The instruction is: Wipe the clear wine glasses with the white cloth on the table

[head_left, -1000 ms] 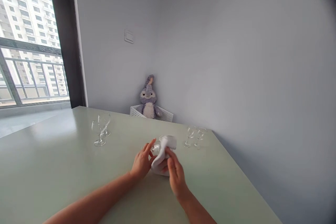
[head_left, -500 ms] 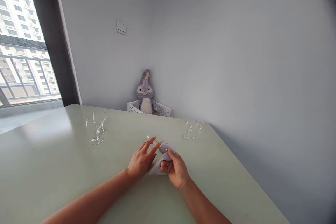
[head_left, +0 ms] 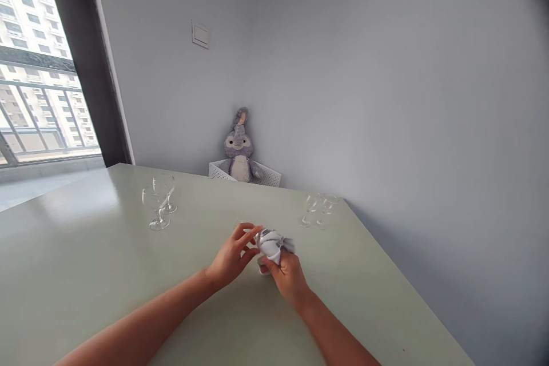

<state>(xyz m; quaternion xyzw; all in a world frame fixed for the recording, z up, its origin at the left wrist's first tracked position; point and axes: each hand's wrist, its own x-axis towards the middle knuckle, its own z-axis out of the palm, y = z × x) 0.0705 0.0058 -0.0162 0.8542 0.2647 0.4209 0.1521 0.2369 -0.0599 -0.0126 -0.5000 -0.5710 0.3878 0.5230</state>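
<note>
A bunched light grey cloth [head_left: 270, 245] is gripped in my right hand [head_left: 290, 277], above the pale green table [head_left: 214, 320]. The fingers of my left hand [head_left: 231, 254] curve against the cloth's left side. A rounded edge, perhaps of a glass, shows under the cloth by my right thumb; most of it is hidden. Whether my left fingers pinch anything is hard to see. On the left stand two large stemmed glasses, one nearer [head_left: 158, 206] and one just behind [head_left: 170, 194]. Two small stemmed glasses [head_left: 307, 209] [head_left: 326, 210] stand upright at the right.
Beyond the table's far edge, a grey plush toy [head_left: 239, 151] sits in a white perforated basket [head_left: 269, 176] in the corner. Grey walls [head_left: 386, 97] border the far and right sides. A window with a railing [head_left: 43, 120] is at the far left.
The cloth has gone from hanging low between my hands to being bunched up higher over the right hand. My left fingers, spread before, now curl at its side. The view has shifted slightly.
</note>
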